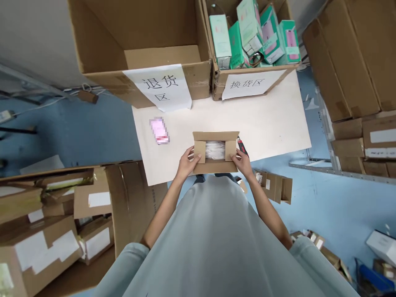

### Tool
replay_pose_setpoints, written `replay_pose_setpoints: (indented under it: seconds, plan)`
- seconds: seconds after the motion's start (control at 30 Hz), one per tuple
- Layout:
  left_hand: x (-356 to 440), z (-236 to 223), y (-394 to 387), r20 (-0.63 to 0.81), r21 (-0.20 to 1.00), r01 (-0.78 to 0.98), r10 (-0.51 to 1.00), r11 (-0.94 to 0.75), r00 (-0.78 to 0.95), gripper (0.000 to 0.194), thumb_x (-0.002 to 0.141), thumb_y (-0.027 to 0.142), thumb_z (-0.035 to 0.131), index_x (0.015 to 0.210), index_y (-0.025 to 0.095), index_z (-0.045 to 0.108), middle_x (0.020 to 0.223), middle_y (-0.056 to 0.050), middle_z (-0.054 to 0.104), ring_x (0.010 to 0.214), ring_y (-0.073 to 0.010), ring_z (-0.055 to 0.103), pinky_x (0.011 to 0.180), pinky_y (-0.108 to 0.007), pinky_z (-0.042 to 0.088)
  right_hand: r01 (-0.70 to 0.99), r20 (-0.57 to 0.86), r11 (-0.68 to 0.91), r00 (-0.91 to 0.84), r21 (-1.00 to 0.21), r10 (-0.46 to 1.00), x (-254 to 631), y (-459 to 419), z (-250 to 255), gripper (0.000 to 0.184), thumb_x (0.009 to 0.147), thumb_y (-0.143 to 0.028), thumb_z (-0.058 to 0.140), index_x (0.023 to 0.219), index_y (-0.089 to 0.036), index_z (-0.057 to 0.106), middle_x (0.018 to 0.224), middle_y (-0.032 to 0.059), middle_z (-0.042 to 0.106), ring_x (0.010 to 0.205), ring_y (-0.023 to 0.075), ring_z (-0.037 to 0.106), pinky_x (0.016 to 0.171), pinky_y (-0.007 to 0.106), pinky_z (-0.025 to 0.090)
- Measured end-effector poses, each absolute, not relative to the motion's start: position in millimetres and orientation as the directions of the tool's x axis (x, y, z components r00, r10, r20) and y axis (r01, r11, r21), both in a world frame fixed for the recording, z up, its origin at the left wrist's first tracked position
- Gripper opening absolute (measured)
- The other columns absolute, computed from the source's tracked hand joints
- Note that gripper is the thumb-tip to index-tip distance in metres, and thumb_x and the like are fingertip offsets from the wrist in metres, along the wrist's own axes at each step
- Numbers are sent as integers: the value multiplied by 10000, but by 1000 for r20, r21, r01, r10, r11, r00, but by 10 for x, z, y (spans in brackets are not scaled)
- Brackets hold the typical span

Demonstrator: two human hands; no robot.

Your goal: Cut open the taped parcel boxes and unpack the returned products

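Observation:
A small cardboard box is at the near edge of the white table, its flaps folded out or in at the sides. White wrapped contents show through the gap between the side flaps; their kind is not clear. My left hand grips the box's left side, thumb on the left flap. On the opposite side my right hand holds it the same way, thumb on the right flap. Just beyond my right hand lies a red and black utility knife. A pixelated pink phone-like object lies on the table's left part.
Across the table stand a large open carton and a second carton holding several green boxes. Left below is a big carton of parcels. Cartons are stacked right; small boxes lie on the blue floor.

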State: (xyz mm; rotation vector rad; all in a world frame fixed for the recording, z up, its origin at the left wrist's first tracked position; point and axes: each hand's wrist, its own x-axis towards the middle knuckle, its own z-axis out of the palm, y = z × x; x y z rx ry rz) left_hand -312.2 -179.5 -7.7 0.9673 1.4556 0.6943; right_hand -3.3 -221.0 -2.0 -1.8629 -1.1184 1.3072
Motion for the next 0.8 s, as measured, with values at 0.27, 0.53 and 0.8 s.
replay_pose_setpoints:
  seconds: [0.27,0.53,0.8]
  plan:
    - [-2711,235,-1631,-394,918,224,811,327,432,711,942,575,841,1526,204,677,1618,-185,693,1470,-366,691,1230,-540,593,113,-409,-550,550,-827,728,49,-3222,535,863,907,-769,801,1563,-211,733,1462,144,814,1252,396,839,1065,524,708]
    - [-1446,348,-1870,-339,941,274,618,201,710,699,968,586,814,1532,196,682,1615,-183,696,1310,-339,767,1190,-533,612,44,-337,-578,775,-815,534,630,-4276,741,854,879,-852,777,1429,-199,809,1360,142,854,1186,406,847,994,487,699]
    - [248,-1,-2357,-319,933,360,415,-21,852,625,974,509,842,1500,186,744,1455,-202,760,1255,-344,782,1155,-496,626,-43,-383,-719,867,-694,318,1565,-5270,385,743,863,-871,659,1122,-202,851,1059,131,876,961,379,860,854,440,658]
